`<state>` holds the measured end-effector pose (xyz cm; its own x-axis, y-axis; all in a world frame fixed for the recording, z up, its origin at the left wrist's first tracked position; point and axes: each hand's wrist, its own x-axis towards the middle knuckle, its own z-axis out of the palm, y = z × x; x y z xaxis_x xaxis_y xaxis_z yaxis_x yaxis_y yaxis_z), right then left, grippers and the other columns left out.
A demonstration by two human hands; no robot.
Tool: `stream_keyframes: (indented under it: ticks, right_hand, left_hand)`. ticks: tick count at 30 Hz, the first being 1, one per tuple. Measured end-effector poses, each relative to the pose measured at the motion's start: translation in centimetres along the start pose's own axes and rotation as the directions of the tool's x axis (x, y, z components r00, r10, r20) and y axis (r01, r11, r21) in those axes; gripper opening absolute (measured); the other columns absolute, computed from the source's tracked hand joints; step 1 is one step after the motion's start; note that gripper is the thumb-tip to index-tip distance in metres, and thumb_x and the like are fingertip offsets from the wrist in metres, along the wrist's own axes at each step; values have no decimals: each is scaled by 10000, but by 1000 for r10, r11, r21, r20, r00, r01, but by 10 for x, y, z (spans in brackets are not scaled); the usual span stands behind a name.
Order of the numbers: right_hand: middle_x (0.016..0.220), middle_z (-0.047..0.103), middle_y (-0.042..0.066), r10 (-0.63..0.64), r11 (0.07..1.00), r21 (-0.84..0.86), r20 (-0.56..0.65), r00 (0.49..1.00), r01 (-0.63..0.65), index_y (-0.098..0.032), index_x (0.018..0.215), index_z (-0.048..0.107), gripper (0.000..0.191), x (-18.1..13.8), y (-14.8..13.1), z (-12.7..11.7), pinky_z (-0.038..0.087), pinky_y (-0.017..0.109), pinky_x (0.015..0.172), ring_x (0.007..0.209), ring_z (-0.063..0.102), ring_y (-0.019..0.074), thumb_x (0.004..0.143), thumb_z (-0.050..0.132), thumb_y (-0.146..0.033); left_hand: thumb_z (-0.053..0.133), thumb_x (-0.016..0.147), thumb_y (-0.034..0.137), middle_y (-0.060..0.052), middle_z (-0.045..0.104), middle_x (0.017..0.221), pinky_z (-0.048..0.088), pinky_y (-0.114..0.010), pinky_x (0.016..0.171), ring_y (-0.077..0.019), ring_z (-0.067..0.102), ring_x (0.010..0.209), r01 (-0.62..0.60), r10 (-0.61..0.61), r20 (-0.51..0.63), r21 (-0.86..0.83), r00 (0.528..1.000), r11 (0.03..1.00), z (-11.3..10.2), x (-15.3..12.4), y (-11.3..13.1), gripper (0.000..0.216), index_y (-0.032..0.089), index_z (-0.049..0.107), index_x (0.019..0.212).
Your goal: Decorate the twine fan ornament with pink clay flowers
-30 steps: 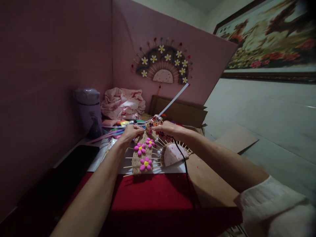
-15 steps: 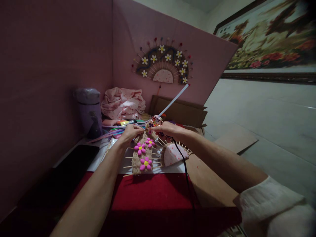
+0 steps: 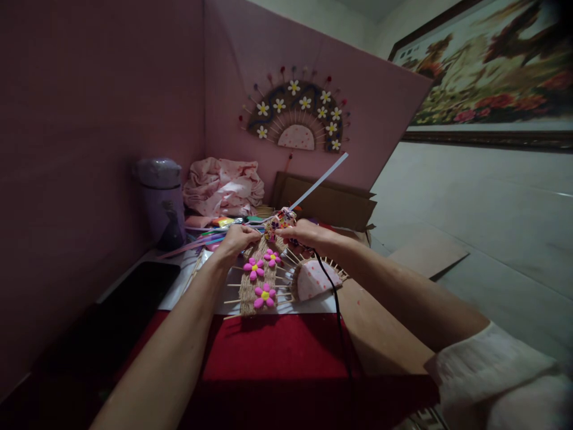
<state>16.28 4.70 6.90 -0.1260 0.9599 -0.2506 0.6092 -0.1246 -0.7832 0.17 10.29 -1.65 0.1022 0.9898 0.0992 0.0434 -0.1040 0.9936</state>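
Our right hand point(image 3: 308, 234) is closed around a floral-patterned tool point(image 3: 286, 216), with a black cord point(image 3: 335, 292) trailing down from below the hand towards us. A long pale stick point(image 3: 320, 181) slants up and to the right from behind the tool. Our left hand point(image 3: 239, 239) has its thumb and fingers drawn together just beside the tool; we cannot tell whether its grip holds anything, as the fingertips hide the spot.

Below both hands, the woven fan point(image 3: 248, 294) lies on a white sheet point(image 3: 323, 307) on the red-covered counter point(image 3: 277, 346). It carries pink flowers point(image 3: 253, 269) with yellow centres, and thin sticks run from its band to a half-round dotted piece point(image 3: 316, 279) on the right.

Off to our left we have a dark flat slab point(image 3: 147, 280) and a lilac bottle point(image 3: 162, 206), with crumpled pink cloth point(image 3: 224, 188) beside the bottle. Folded cardboard point(image 3: 324, 202) leans behind our right hand, and a second fan point(image 3: 293, 103) with white flowers hangs on the pink panel point(image 3: 380, 101).
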Motion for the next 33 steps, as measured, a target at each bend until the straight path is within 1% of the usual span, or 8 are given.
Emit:
stream_keyframes:
  ticks: [7,13,16,22,24,29,33]
  right_hand:
    - [438,402,-51,7,999,46,-7,1000,-7,-164,560,445,339,-4,-2,1,231,188,346,354,334,51,821,590,-324]
    - [441,414,-47,-3,999,46,-12,1000,4,-153,607,492,309,-4,1,-1,261,196,361,362,348,59,830,572,-352]
    - [456,416,-50,-13,995,98,-1,1000,13,-152,638,498,298,-4,3,-2,242,192,354,363,341,55,833,570,-366]
    - [456,415,-53,-47,975,215,-23,999,51,-164,636,471,293,-7,9,-2,225,182,346,368,323,52,828,581,-356]
    - [462,411,-56,-56,967,248,-11,998,57,-161,653,488,287,-4,14,-2,227,181,339,369,322,53,817,594,-371]
    - [522,438,-47,-126,945,308,27,992,111,-154,686,516,313,10,28,-4,237,176,326,386,360,51,791,615,-431]
    - [539,440,-48,-156,920,370,51,986,127,-146,738,546,330,10,29,-3,229,174,324,388,349,44,784,619,-464]
  left_hand:
    - [610,526,188,47,403,366,197,-224,425,-57,319,385,5,-5,-12,4,1000,1000,1,2,0,142,130,542,416]
    - [621,519,197,48,401,365,199,-222,427,-58,322,387,5,-5,-3,2,1000,1000,1,0,1,141,129,547,420]
    - [629,511,195,40,430,380,217,-220,434,-61,337,400,0,0,4,0,1000,1000,1,-1,2,114,122,574,444]
    - [640,504,190,31,448,388,229,-220,438,-65,347,411,-7,7,13,6,1000,1000,0,-2,2,101,117,594,451]
    - [640,502,181,28,456,395,239,-222,442,-68,357,419,-11,11,13,6,1000,1000,0,-1,2,92,119,597,450]
    - [640,498,168,26,467,399,257,-226,452,-73,371,426,-14,14,10,5,1000,1000,0,-1,2,76,121,604,450]
    - [651,496,167,23,484,403,270,-227,452,-80,389,420,-1,1,7,5,1000,1000,0,-1,1,55,121,625,483]
